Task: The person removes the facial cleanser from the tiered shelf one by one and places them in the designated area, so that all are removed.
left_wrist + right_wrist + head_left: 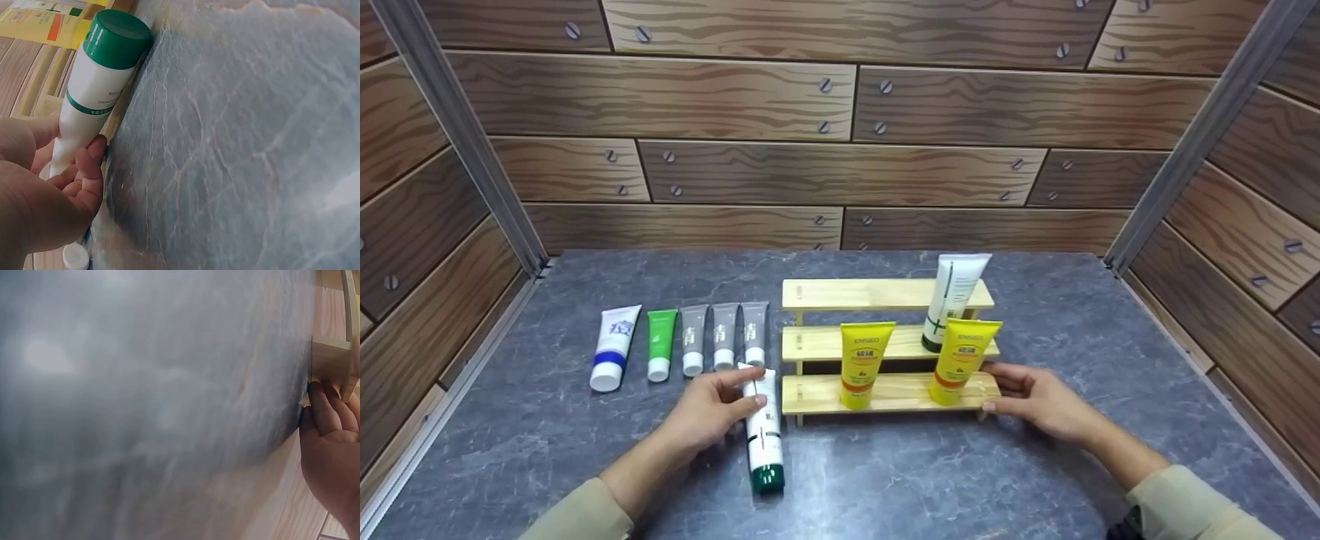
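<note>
My left hand pinches a white squeeze tube with a green cap by its upper end, the cap pointing toward me. In the left wrist view the curled fingers wrap around its narrow part. A three-tier wooden display rack stands at centre right. My right hand grips the rack's right end, with thumb and fingers around the lowest tier. Two yellow tubes stand cap down on that tier. Another white tube stands on the middle tier, leaning against the top one.
Left of the rack lies a row of tubes: a white one with a blue band, a green one and three grey ones. The grey marbled table is enclosed by wood-patterned walls at the back and sides.
</note>
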Tool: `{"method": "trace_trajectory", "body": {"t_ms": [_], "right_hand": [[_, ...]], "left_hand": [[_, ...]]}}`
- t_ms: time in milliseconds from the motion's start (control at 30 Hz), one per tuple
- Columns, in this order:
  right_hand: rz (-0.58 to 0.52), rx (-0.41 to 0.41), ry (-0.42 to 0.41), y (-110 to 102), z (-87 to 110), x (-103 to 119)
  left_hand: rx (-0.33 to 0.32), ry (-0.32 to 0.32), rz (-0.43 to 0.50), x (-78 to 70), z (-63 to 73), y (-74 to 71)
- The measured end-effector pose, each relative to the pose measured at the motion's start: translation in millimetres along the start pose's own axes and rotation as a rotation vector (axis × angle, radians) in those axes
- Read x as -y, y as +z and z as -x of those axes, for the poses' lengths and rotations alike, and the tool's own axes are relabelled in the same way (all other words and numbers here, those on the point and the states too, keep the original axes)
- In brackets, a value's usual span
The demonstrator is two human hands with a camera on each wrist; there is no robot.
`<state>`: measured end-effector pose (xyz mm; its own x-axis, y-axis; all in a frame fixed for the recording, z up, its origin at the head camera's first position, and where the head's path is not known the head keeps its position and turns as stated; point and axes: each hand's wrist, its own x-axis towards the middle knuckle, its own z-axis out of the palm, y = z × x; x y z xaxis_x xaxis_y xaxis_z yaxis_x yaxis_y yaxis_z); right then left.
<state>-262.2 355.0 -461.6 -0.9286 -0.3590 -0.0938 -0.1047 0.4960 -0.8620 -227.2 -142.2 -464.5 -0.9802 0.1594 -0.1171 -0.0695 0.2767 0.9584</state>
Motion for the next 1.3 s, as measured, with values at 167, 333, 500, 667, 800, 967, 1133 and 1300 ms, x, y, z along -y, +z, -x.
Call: {"method": "trace_trajectory", "body": {"t_ms": [167, 333, 500, 667, 800, 967, 1133, 1300], "right_hand": [[-0.032, 0.01, -0.047, 1, 0.3, -2], [-0.044, 0.012, -0.047, 1, 0.7, -3], [-0.043, 0.013, -0.028, 1, 0.5, -2], [-0.022, 0.008, -0.016, 1, 0.5, -1], [-0.014, 0.003, -0.013, 0, 0.7, 0], [-0.012, 0.001, -0.017, 0, 1.0, 0], [-0.02, 0.004, -0.021, 1, 1.5, 0], [-0.033, 0.009, -0.018, 1, 1.7, 0]], "left_hand": [[0.002, 0.067, -0.037, 0.7, 0.0, -0.4], [-0.024, 0.122, -0.07, 4.5, -0.3, 0.1], [-0.04, 0.128, -0.086, 5.1, 0.0, -0.6], [-0.06, 0.169, -0.099, 7.4, -0.3, -3.4], [-0.077, 0.172, -0.106, 9.5, 0.0, -5.8], [-0.081, 0.166, -0.102, 11.3, -0.7, -5.9], [-0.086, 0.163, -0.091, 12.5, -0.4, -5.1], [-0.082, 0.161, -0.079, 13.2, 0.3, -4.5]]}}
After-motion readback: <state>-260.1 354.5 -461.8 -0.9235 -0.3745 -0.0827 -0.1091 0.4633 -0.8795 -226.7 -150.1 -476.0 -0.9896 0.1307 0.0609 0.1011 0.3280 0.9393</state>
